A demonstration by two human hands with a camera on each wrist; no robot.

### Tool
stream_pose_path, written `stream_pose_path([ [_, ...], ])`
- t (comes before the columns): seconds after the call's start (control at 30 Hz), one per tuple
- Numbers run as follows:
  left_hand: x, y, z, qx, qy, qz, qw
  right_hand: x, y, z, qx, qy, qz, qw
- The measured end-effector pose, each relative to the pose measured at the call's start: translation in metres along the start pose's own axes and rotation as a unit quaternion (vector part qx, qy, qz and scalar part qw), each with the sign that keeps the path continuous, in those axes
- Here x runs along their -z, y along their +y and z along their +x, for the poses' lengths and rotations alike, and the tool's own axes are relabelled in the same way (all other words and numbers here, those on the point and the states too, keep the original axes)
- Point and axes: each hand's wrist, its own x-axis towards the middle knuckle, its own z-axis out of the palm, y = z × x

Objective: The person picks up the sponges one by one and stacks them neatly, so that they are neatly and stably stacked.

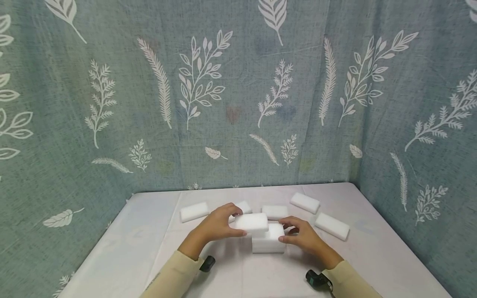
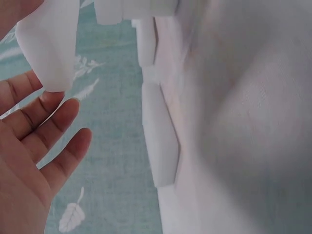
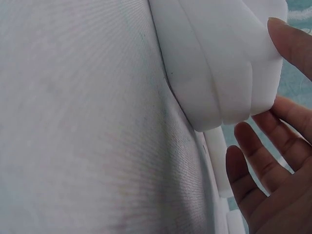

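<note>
My left hand [image 1: 217,224] pinches a white rectangular sponge block [image 1: 251,223] between thumb and fingertips. This block [image 2: 51,44] hangs in the air, up and slightly left of a small stack of like blocks [image 1: 268,246]. At the stack's right end is my right hand [image 1: 304,236]. The right wrist view shows the stack [image 3: 195,68] as several layers lying flat on one another. There, the right thumb [image 3: 292,44] and fingertips grip the end of the topmost layer. The other right fingers stay beside the lower layers.
Loose white blocks lie behind the stack: one at left [image 1: 194,212], one partly hidden behind the left hand [image 1: 244,207], one in the middle [image 1: 274,212], and two at right [image 1: 304,202], [image 1: 332,226]. A white cloth covers the table [image 1: 149,231]. Leaf-patterned curtains [image 1: 231,157] enclose it.
</note>
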Motion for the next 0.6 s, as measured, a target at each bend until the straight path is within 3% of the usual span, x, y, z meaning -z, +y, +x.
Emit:
stream_pose_path([
  [0.6,-0.015,0.011,0.013,0.003,-0.012,0.013,0.9998,0.001,0.0,-0.001,-0.01,-0.003,-0.001,0.9999],
])
